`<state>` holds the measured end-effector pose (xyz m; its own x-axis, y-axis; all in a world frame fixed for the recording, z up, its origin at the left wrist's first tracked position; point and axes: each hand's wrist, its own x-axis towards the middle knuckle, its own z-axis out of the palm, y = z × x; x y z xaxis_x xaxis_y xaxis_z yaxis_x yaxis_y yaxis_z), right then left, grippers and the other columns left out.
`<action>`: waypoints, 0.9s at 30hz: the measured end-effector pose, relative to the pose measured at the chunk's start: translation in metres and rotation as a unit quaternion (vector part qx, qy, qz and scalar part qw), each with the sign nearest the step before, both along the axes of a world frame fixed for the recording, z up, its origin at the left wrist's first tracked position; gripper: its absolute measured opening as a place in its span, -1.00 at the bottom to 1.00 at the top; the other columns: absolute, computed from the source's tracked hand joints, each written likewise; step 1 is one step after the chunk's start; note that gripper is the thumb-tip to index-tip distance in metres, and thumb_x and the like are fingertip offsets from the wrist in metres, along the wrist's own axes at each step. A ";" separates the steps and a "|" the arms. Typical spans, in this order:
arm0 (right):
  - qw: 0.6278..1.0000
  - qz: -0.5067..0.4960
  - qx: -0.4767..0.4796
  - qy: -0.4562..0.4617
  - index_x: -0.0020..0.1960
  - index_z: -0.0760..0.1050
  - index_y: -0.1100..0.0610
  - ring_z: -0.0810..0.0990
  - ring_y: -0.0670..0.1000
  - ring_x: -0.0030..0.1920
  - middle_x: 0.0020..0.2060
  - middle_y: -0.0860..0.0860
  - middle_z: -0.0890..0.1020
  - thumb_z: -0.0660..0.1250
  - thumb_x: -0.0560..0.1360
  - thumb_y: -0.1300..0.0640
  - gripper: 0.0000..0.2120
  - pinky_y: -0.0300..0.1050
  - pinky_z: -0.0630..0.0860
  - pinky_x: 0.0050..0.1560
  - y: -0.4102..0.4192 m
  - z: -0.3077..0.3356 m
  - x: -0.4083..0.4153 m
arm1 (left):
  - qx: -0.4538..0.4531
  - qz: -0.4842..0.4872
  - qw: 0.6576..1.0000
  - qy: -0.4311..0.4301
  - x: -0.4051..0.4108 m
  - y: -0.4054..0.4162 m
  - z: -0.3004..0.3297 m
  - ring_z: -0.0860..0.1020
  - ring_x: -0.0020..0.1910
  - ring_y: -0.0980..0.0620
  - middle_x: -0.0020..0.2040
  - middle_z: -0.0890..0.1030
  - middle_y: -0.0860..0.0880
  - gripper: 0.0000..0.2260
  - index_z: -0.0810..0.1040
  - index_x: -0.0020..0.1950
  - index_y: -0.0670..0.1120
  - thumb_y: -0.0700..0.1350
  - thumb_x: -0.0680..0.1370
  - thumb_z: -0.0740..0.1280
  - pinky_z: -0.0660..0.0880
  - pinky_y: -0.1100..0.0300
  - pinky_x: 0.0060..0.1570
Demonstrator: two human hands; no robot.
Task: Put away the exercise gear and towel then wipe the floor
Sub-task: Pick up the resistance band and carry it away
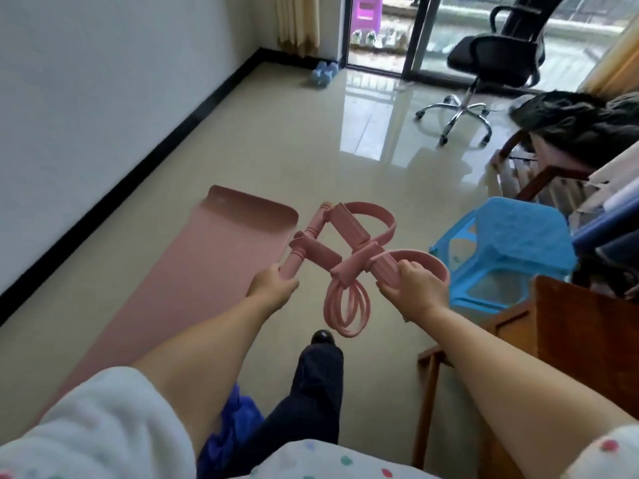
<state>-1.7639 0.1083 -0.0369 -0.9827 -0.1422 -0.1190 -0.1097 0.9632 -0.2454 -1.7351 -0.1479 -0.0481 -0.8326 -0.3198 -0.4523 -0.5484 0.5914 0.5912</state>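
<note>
Pink resistance pedal puller (349, 243) between both grips, left hand (273, 286), right hand (413, 283)

Single head-worn view looks forward and down, close over outstretched forearms toward the floor (311, 140).

left hand (273, 283), right hand (413, 283), fingers curled, gripping

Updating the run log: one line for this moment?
left hand: grips pink resistance band handle | right hand: grips foot loop | yoga mat: unrolled
</note>
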 end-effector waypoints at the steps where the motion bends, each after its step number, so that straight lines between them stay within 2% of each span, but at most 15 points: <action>1: 1.000 0.002 0.005 0.005 0.04 0.46 0.08 0.55 0.00 -0.18 -0.11 -0.02 0.58 0.27 0.48 -0.19 -0.65 -0.14 0.46 -0.24 0.001 0.002 -0.029 | -0.002 -0.007 1.000 0.000 -0.029 -0.002 0.000 0.53 -0.34 -0.07 -0.23 0.54 -0.07 -0.80 0.44 0.04 -0.08 -0.09 0.44 0.27 0.57 0.05 -0.27; 4: 1.000 0.008 0.017 0.021 0.07 0.48 0.09 0.56 0.03 -0.08 -0.05 -0.01 0.60 0.27 0.47 -0.19 -0.62 -0.12 0.43 -0.16 0.004 0.011 -0.118 | 0.004 -0.021 1.000 0.009 -0.124 -0.003 0.007 0.51 -0.40 -0.04 -0.27 0.54 -0.06 -0.83 0.46 -0.02 -0.10 -0.09 0.42 0.28 0.53 0.11 -0.33; 7: 0.999 -0.006 0.004 0.032 0.06 0.48 0.10 0.56 0.03 -0.07 -0.06 -0.01 0.60 0.27 0.47 -0.19 -0.63 -0.10 0.45 -0.10 0.010 0.029 -0.196 | 0.006 -0.033 0.999 0.025 -0.215 0.006 0.028 0.51 -0.42 -0.03 -0.29 0.54 -0.04 -0.90 0.45 -0.14 -0.07 -0.08 0.40 0.29 0.52 0.14 -0.37; 13: 0.999 -0.045 -0.002 0.026 0.10 0.48 0.10 0.56 0.04 -0.07 -0.05 -0.01 0.60 0.29 0.47 -0.17 -0.62 -0.10 0.47 -0.14 0.043 0.037 -0.324 | 0.033 -0.070 0.997 0.009 -0.358 0.045 0.038 0.51 -0.41 -0.02 -0.30 0.53 -0.05 -0.86 0.48 -0.07 -0.10 -0.08 0.43 0.26 0.43 0.21 -0.42; 17: 1.000 -0.027 0.005 0.010 0.12 0.48 0.07 0.55 0.02 -0.03 -0.01 -0.04 0.59 0.29 0.46 -0.18 -0.62 -0.12 0.44 -0.14 0.061 0.024 -0.432 | 0.031 -0.074 0.997 -0.004 -0.461 0.052 0.022 0.49 -0.44 -0.03 -0.32 0.53 -0.07 -0.88 0.46 -0.08 -0.11 -0.10 0.43 0.26 0.40 0.23 -0.46; 20: 1.000 -0.001 0.007 0.013 0.13 0.48 0.06 0.55 0.02 -0.02 0.01 -0.04 0.59 0.28 0.45 -0.19 -0.61 -0.11 0.45 -0.11 0.066 0.021 -0.526 | 0.033 -0.059 0.998 0.001 -0.545 0.051 0.016 0.47 -0.47 -0.01 -0.35 0.50 -0.05 -0.90 0.47 -0.08 -0.11 -0.12 0.44 0.26 0.40 0.24 -0.45; 27: 0.997 0.067 0.009 -0.022 0.13 0.47 0.03 0.60 0.03 -0.19 0.02 -0.05 0.59 0.29 0.45 -0.20 -0.62 -0.04 0.59 -0.22 0.048 0.040 -0.728 | 0.051 0.041 0.998 0.010 -0.696 0.047 0.025 0.46 -0.45 -0.03 -0.33 0.51 -0.06 -0.88 0.48 -0.08 -0.12 -0.12 0.44 0.26 0.40 0.22 -0.42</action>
<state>-2.4918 0.1567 0.0029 -0.9487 -0.2696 -0.1652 -0.2276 0.9449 -0.2354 -2.4310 -0.1010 -0.0228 -0.8145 -0.3413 -0.4691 -0.5801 0.4812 0.6572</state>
